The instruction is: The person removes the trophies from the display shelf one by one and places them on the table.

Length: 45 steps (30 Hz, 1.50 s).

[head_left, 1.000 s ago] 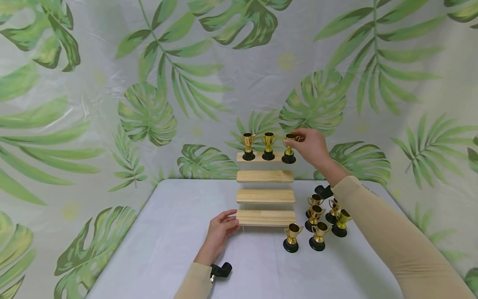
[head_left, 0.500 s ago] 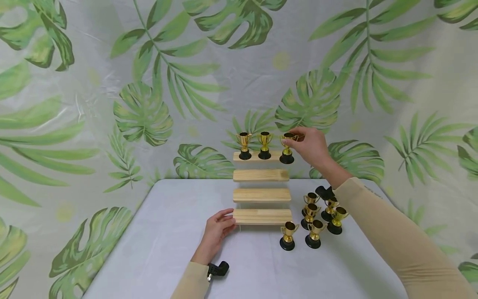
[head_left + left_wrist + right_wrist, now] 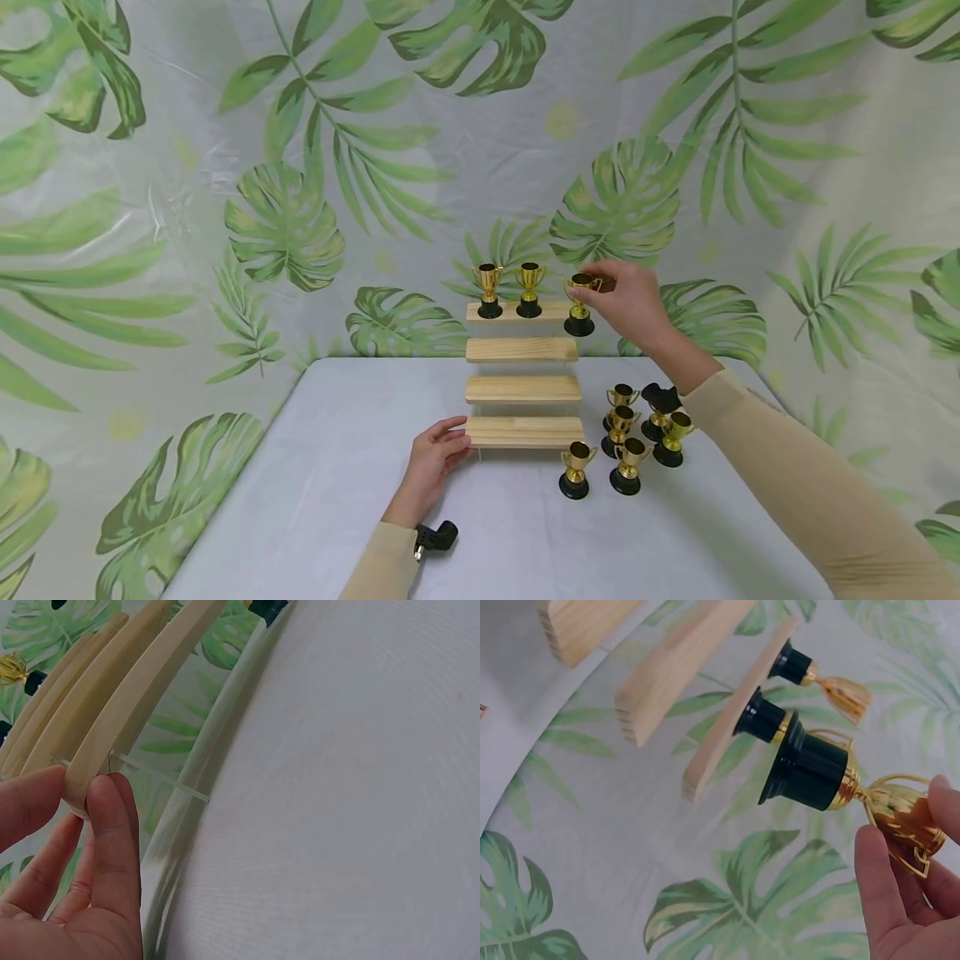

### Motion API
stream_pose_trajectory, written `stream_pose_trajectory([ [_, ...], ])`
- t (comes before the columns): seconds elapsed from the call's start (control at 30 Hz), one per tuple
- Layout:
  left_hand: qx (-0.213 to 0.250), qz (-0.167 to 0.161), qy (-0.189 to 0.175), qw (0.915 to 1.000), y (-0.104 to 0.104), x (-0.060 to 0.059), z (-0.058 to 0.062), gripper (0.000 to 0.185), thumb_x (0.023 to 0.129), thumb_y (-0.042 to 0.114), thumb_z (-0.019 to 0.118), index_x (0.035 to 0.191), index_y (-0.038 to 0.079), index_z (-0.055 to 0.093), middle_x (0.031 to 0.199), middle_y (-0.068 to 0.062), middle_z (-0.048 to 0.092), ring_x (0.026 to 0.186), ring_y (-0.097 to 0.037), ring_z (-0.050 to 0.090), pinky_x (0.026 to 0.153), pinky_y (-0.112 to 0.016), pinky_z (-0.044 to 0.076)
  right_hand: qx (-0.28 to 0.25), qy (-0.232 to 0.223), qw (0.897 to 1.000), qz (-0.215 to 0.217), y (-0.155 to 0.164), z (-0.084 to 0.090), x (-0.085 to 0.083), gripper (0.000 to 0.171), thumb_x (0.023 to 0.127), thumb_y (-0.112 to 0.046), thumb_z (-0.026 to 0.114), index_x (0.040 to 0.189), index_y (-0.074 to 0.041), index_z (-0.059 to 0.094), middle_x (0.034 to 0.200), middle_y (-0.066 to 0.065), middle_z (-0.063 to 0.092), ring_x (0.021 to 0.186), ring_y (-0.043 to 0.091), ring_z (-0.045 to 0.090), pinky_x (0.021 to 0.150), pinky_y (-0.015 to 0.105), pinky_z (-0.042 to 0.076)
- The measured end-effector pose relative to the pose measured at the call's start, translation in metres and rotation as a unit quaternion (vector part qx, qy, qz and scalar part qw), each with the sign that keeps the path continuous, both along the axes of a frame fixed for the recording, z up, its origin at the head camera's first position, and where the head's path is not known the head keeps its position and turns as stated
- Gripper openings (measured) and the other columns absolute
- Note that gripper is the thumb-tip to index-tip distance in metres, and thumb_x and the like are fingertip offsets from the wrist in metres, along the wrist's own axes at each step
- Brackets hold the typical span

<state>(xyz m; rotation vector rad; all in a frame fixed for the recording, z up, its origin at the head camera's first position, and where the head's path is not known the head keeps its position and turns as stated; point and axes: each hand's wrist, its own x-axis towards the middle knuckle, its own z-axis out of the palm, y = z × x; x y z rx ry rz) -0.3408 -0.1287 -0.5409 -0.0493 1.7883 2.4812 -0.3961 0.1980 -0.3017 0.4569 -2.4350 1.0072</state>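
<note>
My right hand point(image 3: 628, 302) holds a small gold trophy cup point(image 3: 579, 307) by its bowl, at the right end of the top wooden shelf point(image 3: 536, 312). In the right wrist view, the held trophy's black base point(image 3: 804, 766) is apart from the shelf's end. Two similar trophies, one at the left point(image 3: 489, 292) and one at the middle point(image 3: 528, 290), stand upright on that shelf. My left hand point(image 3: 429, 468) pinches the left end of the lowest shelf point(image 3: 523, 432); the left wrist view shows thumb and fingertips on the wood point(image 3: 112, 735).
Two middle shelves point(image 3: 521, 350) of the tiered stand carry nothing. Several more trophies point(image 3: 630, 462) stand on the white table point(image 3: 360, 433) to the right of the stand. Behind hangs a leaf-patterned cloth point(image 3: 405, 167).
My right hand has brought the trophy slightly down and to the right relative to the top shelf. The head view has shifted a little. My left hand keeps its hold on the lowest shelf.
</note>
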Motion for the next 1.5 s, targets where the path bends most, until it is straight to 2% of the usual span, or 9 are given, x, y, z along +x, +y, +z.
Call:
stream_pose_trajectory([
  [0.23, -0.006, -0.005, 0.004, 1.0, -0.003, 0.0, -0.001, 0.05, 0.089, -0.002, 0.073, 0.136, -0.005, 0.057, 0.109, -0.015, 0.068, 0.091, -0.019, 0.07, 0.086, -0.034, 0.058, -0.005, 0.008, 1.0, 0.005, 0.007, -0.01, 0.017, 0.044, 0.09, -0.039, 0.077, 0.124, -0.013, 0.071, 0.101, 0.006, 0.072, 0.084, 0.021, 0.065, 0.068, 0.04, 0.053],
  [0.5, -0.002, -0.002, -0.001, 1.0, -0.002, 0.0, -0.004, 0.049, 0.088, -0.003, 0.073, 0.135, -0.005, 0.058, 0.108, -0.015, 0.068, 0.09, -0.019, 0.07, 0.082, -0.031, 0.059, -0.003, 0.007, 1.0, 0.004, 0.016, -0.029, 0.041, 0.046, 0.091, -0.04, 0.076, 0.128, -0.013, 0.069, 0.115, 0.008, 0.071, 0.094, 0.023, 0.067, 0.07, 0.041, 0.054],
  [0.7, 0.0, -0.001, 0.0, 1.0, -0.001, 0.002, -0.004, 0.05, 0.089, -0.002, 0.073, 0.136, -0.005, 0.056, 0.109, -0.015, 0.068, 0.09, -0.018, 0.07, 0.082, -0.03, 0.059, -0.005, 0.012, 1.0, -0.001, 0.024, -0.042, 0.053, 0.044, 0.09, -0.04, 0.076, 0.126, -0.016, 0.07, 0.116, 0.005, 0.071, 0.096, 0.022, 0.067, 0.071, 0.042, 0.056],
  [1.13, 0.002, -0.004, 0.008, 1.0, 0.0, -0.001, -0.001, 0.047, 0.089, -0.003, 0.072, 0.134, -0.005, 0.058, 0.109, -0.016, 0.068, 0.089, -0.02, 0.07, 0.082, -0.032, 0.059, -0.016, 0.006, 0.999, -0.036, 0.045, -0.067, 0.078, 0.04, 0.088, -0.04, 0.079, 0.122, -0.02, 0.072, 0.116, 0.001, 0.071, 0.095, 0.022, 0.07, 0.069, 0.028, 0.058],
  [1.3, 0.002, -0.004, 0.008, 1.0, -0.001, -0.003, -0.001, 0.048, 0.089, -0.003, 0.072, 0.135, -0.005, 0.058, 0.11, -0.016, 0.068, 0.09, -0.02, 0.07, 0.083, -0.032, 0.059, -0.01, 0.014, 0.999, -0.037, 0.052, -0.075, 0.087, 0.04, 0.089, -0.038, 0.078, 0.122, -0.016, 0.071, 0.109, 0.004, 0.072, 0.093, 0.027, 0.071, 0.065, 0.019, 0.056],
  [1.5, 0.007, -0.004, 0.005, 1.0, -0.002, -0.003, -0.003, 0.048, 0.089, -0.004, 0.072, 0.135, -0.005, 0.058, 0.109, -0.016, 0.068, 0.09, -0.02, 0.07, 0.083, -0.032, 0.059, 0.004, 0.014, 0.999, -0.045, 0.063, -0.086, 0.097, 0.041, 0.089, -0.036, 0.079, 0.123, -0.015, 0.071, 0.107, 0.006, 0.073, 0.091, 0.029, 0.072, 0.064, 0.017, 0.055],
])
